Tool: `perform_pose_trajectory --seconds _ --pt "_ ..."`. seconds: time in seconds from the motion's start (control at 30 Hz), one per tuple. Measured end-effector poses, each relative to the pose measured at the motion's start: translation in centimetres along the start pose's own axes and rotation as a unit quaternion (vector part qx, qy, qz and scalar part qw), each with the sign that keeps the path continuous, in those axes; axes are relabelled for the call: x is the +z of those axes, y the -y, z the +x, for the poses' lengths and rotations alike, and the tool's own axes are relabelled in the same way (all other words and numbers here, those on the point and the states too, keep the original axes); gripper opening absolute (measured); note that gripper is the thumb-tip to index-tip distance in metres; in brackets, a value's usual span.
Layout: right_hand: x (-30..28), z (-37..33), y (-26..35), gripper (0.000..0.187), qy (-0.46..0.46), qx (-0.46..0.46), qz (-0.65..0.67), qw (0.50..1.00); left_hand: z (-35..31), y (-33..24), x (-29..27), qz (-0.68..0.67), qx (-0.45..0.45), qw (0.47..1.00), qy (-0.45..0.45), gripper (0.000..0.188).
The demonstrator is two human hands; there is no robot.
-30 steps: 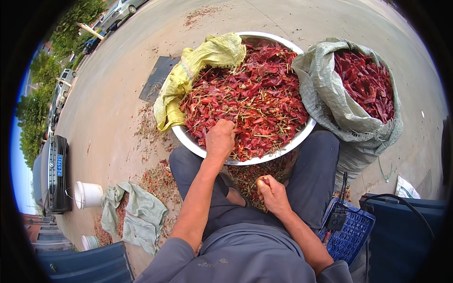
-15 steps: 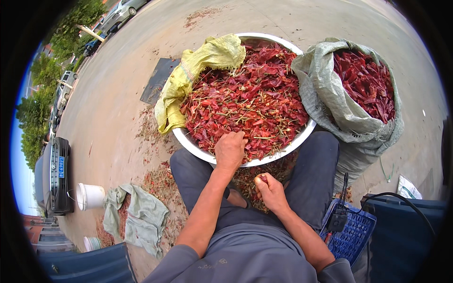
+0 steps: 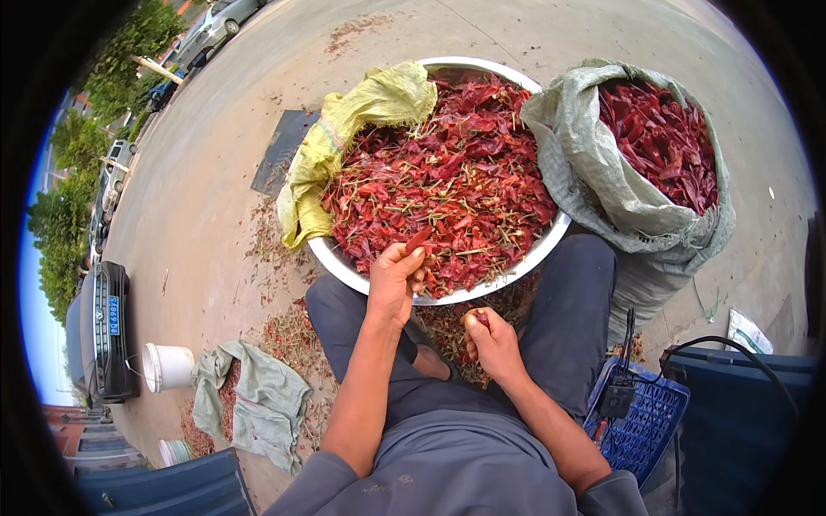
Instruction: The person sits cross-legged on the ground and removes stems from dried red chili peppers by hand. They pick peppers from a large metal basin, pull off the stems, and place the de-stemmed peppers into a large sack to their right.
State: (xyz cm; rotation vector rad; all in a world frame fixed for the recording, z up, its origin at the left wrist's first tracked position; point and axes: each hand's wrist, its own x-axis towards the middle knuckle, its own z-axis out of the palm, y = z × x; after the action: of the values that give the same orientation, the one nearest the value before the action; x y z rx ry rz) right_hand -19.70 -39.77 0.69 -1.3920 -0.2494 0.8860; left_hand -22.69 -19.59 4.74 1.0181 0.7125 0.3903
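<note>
Over the near rim of a wide metal basin (image 3: 344, 273), my left hand (image 3: 394, 282) pinches a dried red chili (image 3: 419, 240) between thumb and fingers. Broken dried red chilies (image 3: 456, 185) mixed with pale stems fill the basin. Closer to my body, between my knees, my right hand (image 3: 496, 346) is closed, with dark red dried chili pieces (image 3: 482, 318) showing at its thumb. How much lies inside that fist is hidden. A yellow woven sack (image 3: 323, 159) is draped over the basin's left rim.
To the basin's right stands a grey-green woven sack (image 3: 568, 129) full of red chilies. A blue plastic crate (image 3: 645, 421) sits by my right hip. At left are a white bucket (image 3: 169, 367) and a crumpled sack (image 3: 267, 408). Chili debris (image 3: 297, 344) litters the ground; cars are parked beyond.
My left hand has come up and back from the chili heap, now with a dried red chili in its fingers. The right hand stays closed in nearly the same place.
</note>
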Motion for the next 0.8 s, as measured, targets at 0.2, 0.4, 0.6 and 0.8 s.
perform_pose_trajectory --seconds 0.2,0.4,0.6,0.8 --pt "0.0 2.0 0.9 0.026 -0.017 -0.042 0.076 0.996 -3.0 2.1 0.3 -0.136 -0.122 0.981 0.071 0.005" --pt "-0.5 1.4 2.4 0.043 0.041 -0.031 0.165 0.985 -4.6 3.2 0.6 -0.058 -0.203 0.967 0.143 0.006" --pt "-1.9 0.8 1.2 0.036 0.095 0.031 0.264 0.959 -5.9 1.4 2.1 0.127 -0.184 0.955 0.194 0.012" --pt "-2.3 0.1 2.2 0.041 0.135 -0.017 0.108 0.985 -6.4 1.4 1.9 0.238 -0.146 0.935 0.219 0.019"
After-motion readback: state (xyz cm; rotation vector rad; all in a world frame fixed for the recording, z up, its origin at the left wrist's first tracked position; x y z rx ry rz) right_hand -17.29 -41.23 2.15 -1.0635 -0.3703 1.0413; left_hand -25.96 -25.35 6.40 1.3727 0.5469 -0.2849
